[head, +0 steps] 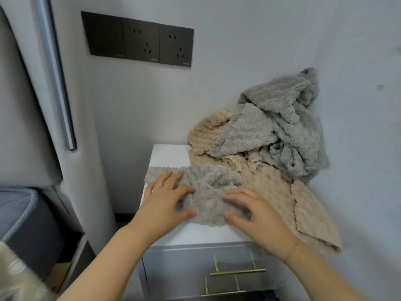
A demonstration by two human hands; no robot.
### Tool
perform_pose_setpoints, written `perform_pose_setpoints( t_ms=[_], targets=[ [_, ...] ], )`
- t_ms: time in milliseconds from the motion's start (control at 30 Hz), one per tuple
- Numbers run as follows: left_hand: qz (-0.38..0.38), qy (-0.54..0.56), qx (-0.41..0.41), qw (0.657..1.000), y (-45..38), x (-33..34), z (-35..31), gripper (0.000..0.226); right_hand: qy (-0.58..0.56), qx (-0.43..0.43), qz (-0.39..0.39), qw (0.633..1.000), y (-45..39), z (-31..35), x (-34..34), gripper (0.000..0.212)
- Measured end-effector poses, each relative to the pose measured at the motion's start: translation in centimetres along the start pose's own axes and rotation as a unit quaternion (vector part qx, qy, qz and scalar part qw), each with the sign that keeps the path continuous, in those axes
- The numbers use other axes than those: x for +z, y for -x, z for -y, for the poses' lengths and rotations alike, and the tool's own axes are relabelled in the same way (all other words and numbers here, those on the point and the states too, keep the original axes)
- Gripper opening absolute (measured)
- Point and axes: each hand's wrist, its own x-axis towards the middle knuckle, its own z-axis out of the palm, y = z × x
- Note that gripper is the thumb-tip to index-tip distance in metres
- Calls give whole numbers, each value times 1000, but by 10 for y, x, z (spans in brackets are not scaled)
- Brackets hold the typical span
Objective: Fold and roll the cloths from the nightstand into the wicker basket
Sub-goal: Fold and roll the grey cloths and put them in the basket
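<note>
— White nightstand top [167, 154]: where's our cloth?
— Fluffy grey-beige cloth [208, 187], near edge; left hand [165, 203] and right hand [256, 211] press it, fingers spread.
— Progress?
— Barely begun; heaped grey and tan cloths [271, 137] wait far right, basket unseen.

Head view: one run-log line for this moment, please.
stage: folding | left hand, right hand: both on taupe fluffy cloth | place: white nightstand top | waiting: grey-and-beige cloth pile | basket: unseen

Fluffy, nubbly fleece cloths [249, 148] on a smooth white nightstand [169, 155] with brass handles [237, 272].
</note>
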Motion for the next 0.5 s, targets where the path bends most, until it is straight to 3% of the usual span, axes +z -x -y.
perform_pose_setpoints(
  t_ms=[133, 333, 433, 500],
  targets=[
    [22, 1, 12, 1000, 9, 0, 12, 30, 31, -33, 74, 996, -1, 3, 9, 38],
    [23, -57, -2, 998, 41, -25, 37, 24, -64, -75, 136, 986, 4, 17, 9, 41],
    [-41, 138, 28, 989, 43, -38, 19, 17, -4, -103, 126, 987, 8, 16, 6, 65],
    [-71, 201, 31, 977, 30, -39, 9, 17, 69, -104, 147, 981, 11, 15, 8, 81]
  ],
)
